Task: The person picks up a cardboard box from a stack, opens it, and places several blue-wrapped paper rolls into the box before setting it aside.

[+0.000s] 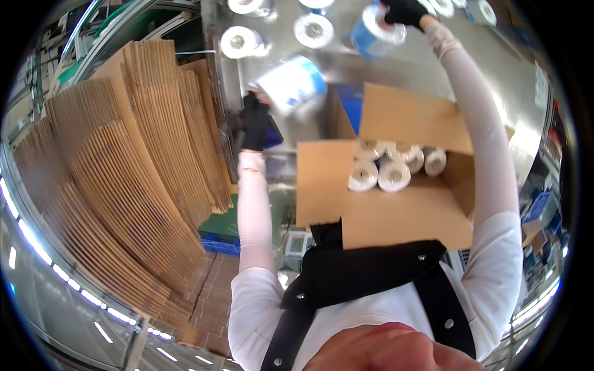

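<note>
My left hand (255, 122), in a black glove, is closed on the near end of a wrapped paper roll (293, 85) in white and blue. That roll is tilted and smeared by motion above the metal table. Far off to the right, my gloved right hand (407, 12) grips the top of another wrapped paper roll (374, 36); part of its fingers is hidden at the core. An open cardboard box (405, 219) lies between my arms, its flaps folded out. Inside it, several white rolls (393, 175) show their round ends.
More wrapped rolls (314, 31) stand on the steel table (346, 73) at the back. A tall stack of flattened cardboard boxes (133, 179) fills the left side. Below it sits a blue crate (219, 245). A dark flat object (272, 133) lies beside my left hand.
</note>
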`<move>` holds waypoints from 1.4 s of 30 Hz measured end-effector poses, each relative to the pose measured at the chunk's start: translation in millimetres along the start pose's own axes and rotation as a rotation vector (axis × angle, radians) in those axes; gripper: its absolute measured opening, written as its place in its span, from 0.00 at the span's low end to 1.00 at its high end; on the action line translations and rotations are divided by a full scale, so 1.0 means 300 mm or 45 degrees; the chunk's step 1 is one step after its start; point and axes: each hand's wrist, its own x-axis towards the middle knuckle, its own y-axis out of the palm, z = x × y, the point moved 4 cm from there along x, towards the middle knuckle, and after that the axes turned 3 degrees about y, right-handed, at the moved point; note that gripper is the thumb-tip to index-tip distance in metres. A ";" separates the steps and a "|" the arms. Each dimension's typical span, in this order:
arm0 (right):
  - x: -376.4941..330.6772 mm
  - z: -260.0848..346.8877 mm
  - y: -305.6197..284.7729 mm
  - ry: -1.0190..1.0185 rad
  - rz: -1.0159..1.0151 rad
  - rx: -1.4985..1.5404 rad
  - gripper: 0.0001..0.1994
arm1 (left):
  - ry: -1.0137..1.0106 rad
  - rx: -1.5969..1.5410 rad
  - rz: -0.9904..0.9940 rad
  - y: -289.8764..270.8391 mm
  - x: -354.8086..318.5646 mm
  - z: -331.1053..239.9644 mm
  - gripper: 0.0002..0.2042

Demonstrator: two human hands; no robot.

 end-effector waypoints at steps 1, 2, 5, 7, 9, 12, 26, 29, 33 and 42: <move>-0.074 -0.064 -0.043 -0.072 -0.185 0.020 0.28 | -0.001 -0.303 -0.023 -0.050 -0.041 -0.049 0.21; -0.143 -0.132 -0.087 -0.142 -0.382 0.033 0.30 | 0.075 -0.726 0.005 -0.090 -0.056 -0.096 0.20; -0.381 -0.006 -0.311 -0.266 -0.678 0.242 0.24 | 0.186 -1.397 -0.074 -0.203 -0.255 -0.216 0.19; -0.697 -0.187 -0.372 -0.247 -0.974 0.505 0.20 | 0.215 -1.040 0.187 -0.075 -0.364 -0.509 0.20; -0.888 -0.441 -0.303 -0.398 -0.760 1.856 0.21 | 0.524 -0.486 0.439 0.106 -0.490 -0.789 0.20; -1.185 -0.584 -0.188 -0.413 -0.697 2.037 0.23 | 1.385 0.287 0.408 0.410 -0.686 -1.069 0.16; -1.332 -0.308 0.374 -0.532 -0.252 -0.074 0.17 | 1.425 0.676 0.644 1.012 -0.613 -0.670 0.15; -1.169 -0.429 0.661 -0.053 -0.106 0.172 0.13 | 0.925 0.343 1.136 0.780 -0.541 -0.855 0.16; -1.048 -0.227 0.254 -0.610 0.555 0.431 0.22 | 0.930 -0.431 0.304 0.358 -0.284 -0.810 0.11; -0.022 -0.489 0.047 -0.138 -0.463 0.053 0.24 | 0.771 0.749 -0.130 0.216 0.328 -0.300 0.27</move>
